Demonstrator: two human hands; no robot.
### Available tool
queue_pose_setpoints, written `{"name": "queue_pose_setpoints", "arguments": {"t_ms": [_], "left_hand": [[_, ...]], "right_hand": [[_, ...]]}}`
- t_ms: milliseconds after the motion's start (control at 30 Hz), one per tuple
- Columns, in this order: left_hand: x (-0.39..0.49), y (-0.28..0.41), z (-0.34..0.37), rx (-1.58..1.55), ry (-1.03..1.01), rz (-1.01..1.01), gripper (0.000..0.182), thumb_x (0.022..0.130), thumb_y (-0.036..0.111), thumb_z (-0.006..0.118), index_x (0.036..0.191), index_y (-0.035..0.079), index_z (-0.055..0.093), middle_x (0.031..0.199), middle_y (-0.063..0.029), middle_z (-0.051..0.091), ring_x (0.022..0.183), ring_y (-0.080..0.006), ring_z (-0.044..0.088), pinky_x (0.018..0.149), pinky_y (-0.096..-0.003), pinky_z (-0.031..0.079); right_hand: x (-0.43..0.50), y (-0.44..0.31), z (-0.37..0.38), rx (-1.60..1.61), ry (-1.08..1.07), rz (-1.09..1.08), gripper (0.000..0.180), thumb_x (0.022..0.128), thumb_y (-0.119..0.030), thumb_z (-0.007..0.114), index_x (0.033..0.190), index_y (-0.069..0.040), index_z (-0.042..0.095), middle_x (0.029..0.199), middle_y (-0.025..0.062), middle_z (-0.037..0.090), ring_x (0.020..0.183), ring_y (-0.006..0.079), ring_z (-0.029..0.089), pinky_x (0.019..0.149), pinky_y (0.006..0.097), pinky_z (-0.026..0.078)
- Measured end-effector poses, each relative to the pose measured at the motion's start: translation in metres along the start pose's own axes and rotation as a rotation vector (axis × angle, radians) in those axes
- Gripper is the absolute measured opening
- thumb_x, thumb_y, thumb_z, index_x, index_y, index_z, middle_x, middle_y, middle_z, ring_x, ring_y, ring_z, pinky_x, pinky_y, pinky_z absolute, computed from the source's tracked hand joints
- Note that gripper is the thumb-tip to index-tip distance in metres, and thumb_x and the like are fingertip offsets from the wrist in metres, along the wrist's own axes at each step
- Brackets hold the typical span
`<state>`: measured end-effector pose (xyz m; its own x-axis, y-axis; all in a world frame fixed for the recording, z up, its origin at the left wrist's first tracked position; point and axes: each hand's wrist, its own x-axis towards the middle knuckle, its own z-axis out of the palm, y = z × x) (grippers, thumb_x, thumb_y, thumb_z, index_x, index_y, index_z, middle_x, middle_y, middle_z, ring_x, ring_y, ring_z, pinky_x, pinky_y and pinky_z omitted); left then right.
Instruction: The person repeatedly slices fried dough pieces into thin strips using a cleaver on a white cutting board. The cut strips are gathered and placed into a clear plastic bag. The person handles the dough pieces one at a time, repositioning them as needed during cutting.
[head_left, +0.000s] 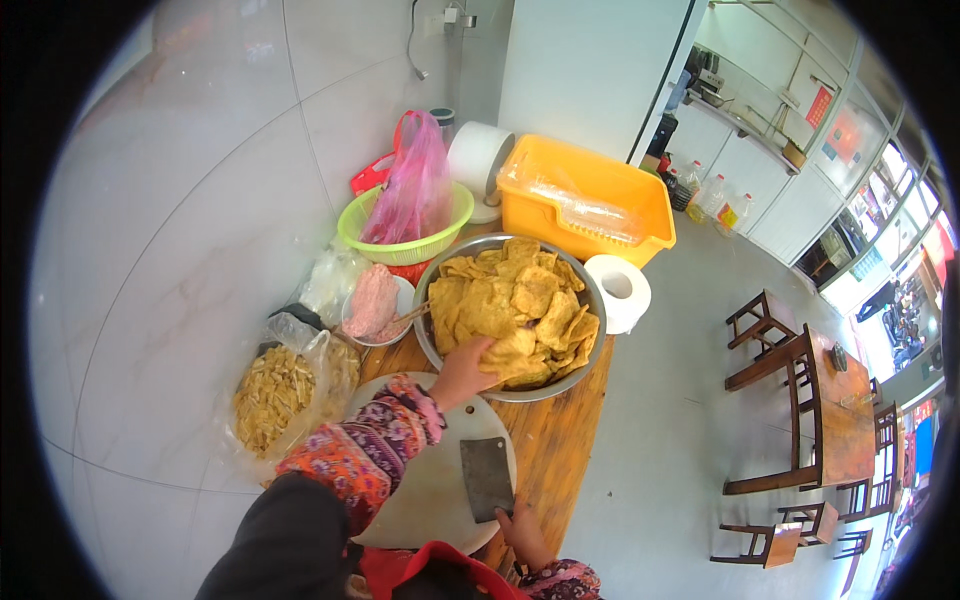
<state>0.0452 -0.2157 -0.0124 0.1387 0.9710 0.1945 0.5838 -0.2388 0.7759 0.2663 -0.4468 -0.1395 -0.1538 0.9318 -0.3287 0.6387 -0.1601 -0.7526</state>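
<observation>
My left hand (465, 373) reaches over the near rim of a large metal bowl (598, 330), its fingers on the heaped yellow-brown fried sheets (491, 304), which look like fried tofu. My right hand (523, 530) grips a cleaver (487, 476) at its handle end, the dark blade lying over the right part of a round white cutting board (420, 487). Left of the metal bowl, a white bowl (407, 294) holds pink minced meat (373, 304), with chopsticks (412, 313) leaning towards the metal bowl. A clear plastic bag of cut yellowish pieces (274, 397) lies left of the board.
Behind the bowl stand a green basket (409, 253) with a pink plastic bag (412, 187), and a yellow plastic bin (585, 202). A paper roll (619, 292) is at the wooden table's (562, 450) right edge. The tiled wall rises at left; a wooden table (844, 412) and stools stand further right.
</observation>
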Motion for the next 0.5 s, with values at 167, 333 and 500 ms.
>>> {"name": "queue_pose_setpoints", "arguments": {"t_ms": [167,333,500], "left_hand": [[-0.060,0.003,-0.063,-0.524,-0.188,-0.271,0.063,0.076,0.024,0.080,0.127,-0.001,0.054,0.114,-0.0115,0.065,0.104,-0.0227,0.063,0.090,-0.0297,0.048],[-0.185,-0.077,-0.076,-0.450,-0.372,-0.551,0.067,0.077,0.027,0.081,0.130,-0.002,0.051,0.121,-0.0158,0.060,0.112,-0.0260,0.058,0.097,-0.0344,0.046],[-0.214,-0.095,-0.064,0.356,-0.328,-0.281,0.056,0.075,0.021,0.076,0.124,0.003,0.054,0.117,-0.0188,0.056,0.112,-0.0373,0.054,0.094,-0.0432,0.046]], "right_hand": [[-0.001,-0.020,-0.021,0.030,-0.012,0.044,0.044,0.090,-0.027,0.063,0.116,0.007,0.051,0.080,0.0286,0.065,0.066,0.0411,0.066,0.057,0.0466,0.053],[0.004,-0.001,-0.006,0.024,0.010,0.002,0.041,0.090,-0.025,0.062,0.113,0.006,0.051,0.080,0.0267,0.065,0.058,0.0360,0.065,0.054,0.0443,0.053],[-0.002,-0.023,-0.011,0.038,-0.010,0.072,0.038,0.091,-0.027,0.061,0.109,0.005,0.052,0.077,0.0232,0.065,0.052,0.0325,0.064,0.052,0.0418,0.053]]}}
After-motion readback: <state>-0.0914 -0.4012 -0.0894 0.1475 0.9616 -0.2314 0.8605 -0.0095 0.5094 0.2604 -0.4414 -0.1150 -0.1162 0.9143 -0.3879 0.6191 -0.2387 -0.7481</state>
